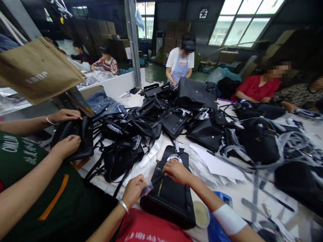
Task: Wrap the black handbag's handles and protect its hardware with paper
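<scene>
Table (pixel 237 190): bag (pixel 174 198) seemingly beneath right grip (pixel 177 171).

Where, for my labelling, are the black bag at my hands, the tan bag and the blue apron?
Black bag (pixel 174 195), head view: front panel.
Tan bag (pixel 40 67), head view: printed side.
Blue apron (pixel 181 70), head view: its front.

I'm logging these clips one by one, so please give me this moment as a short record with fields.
Left hand: pinching a small clear plastic piece
Right hand: at the front of a black, boxy, leather-like bag
Near bag: round pale tub, flat white sheets
Co-worker, left: both hands on another black bag
Beyond: pile of black bags
</scene>
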`<state>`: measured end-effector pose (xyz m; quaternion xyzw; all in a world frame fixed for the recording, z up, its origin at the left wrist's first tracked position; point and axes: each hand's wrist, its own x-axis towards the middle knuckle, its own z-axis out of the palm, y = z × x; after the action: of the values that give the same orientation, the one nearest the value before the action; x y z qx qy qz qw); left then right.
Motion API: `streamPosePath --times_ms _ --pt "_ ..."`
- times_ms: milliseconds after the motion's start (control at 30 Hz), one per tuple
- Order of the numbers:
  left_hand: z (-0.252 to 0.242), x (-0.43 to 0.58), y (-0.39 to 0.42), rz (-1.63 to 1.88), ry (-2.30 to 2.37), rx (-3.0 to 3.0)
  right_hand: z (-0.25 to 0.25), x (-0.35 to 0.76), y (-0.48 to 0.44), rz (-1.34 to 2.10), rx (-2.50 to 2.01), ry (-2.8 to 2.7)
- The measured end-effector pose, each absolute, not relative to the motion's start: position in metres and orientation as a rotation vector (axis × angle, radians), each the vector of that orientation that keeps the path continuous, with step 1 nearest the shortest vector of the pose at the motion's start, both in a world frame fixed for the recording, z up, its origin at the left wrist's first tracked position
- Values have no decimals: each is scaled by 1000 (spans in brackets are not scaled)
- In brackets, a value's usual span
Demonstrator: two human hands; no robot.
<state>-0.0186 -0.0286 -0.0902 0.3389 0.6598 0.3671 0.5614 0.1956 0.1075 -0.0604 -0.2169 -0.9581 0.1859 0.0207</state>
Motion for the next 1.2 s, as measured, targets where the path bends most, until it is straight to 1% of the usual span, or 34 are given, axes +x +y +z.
streamPosePath --times_ms 100,200,367,533,700,833,900,1033,1200 --pt "-87 -17 -25 868 1565 830 -66 199 118 574 -666 -2971" --pt "-83 -11 -18 873 1599 809 -68 185 111 607 -566 -2961" --pt "-83 0 -7 870 1618 777 -78 177 104 734 -444 -2888" --pt "-85 3 6 805 1706 818 -98 196 131 761 -626 -2861" --pt "-92 11 27 774 1699 820 -110 199 144 834 -608 -2764" --pt "-95 4 36 744 1711 616 -117 219 152 830 -974 -2542" --pt "-96 -4 37 720 1687 504 -120 229 153 826 -1056 -2523" --pt "-98 -15 39 654 1609 400 -124 228 144 896 -883 -2599" --pt "-96 -18 46 597 1546 370 -133 214 134 892 -735 -2645"
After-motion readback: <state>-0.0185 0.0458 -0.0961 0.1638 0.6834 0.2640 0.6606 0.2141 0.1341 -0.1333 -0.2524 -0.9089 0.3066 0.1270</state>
